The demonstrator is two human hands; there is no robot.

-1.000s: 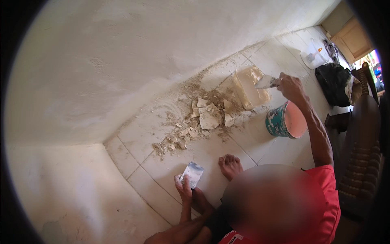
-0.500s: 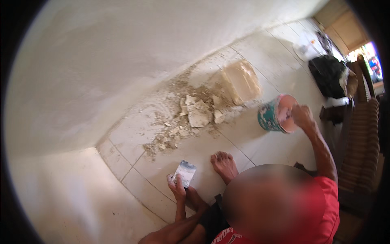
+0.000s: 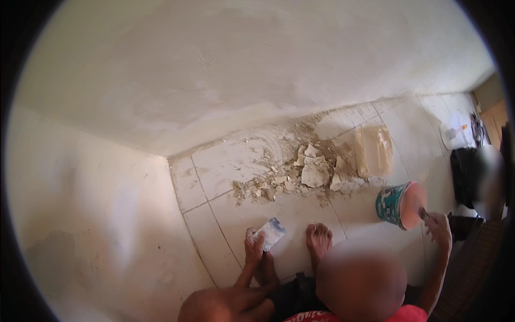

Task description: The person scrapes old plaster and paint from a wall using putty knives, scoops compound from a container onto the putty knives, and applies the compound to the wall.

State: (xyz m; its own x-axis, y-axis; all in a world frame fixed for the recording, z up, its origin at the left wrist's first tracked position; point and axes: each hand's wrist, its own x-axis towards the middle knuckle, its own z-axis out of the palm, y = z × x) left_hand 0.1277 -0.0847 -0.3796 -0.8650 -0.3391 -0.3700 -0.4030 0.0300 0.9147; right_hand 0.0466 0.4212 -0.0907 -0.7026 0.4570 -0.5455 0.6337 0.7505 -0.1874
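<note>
In my left hand [image 3: 254, 246] is a flat, wide putty blade [image 3: 272, 234], gripped along its near edge. White paste covers most of its face, and bare grey metal shows at one corner. On the right, a tilted bucket [image 3: 390, 205] has a green and white outside and a pinkish inside. My right hand [image 3: 440, 231] is at its mouth, closed round a small dark tool [image 3: 422, 213] that resembles a putty knife. The tool's far end reaches the bucket's opening, and its tip is not clear.
Broken plaster pieces [image 3: 315, 170] and brown dust lie on the tiled floor by the wall [image 3: 241, 70]. A clear plastic-wrapped block [image 3: 374, 151] is beside them. A black bag [image 3: 462, 172] and a white tub [image 3: 455, 131] stand at far right. My bare foot [image 3: 319, 240] is near the rubble.
The view has turned, so the floor things appear farther right and lower. My right hand has drawn back from inside the bucket, and the tool shows. My left hand still holds the blade.
</note>
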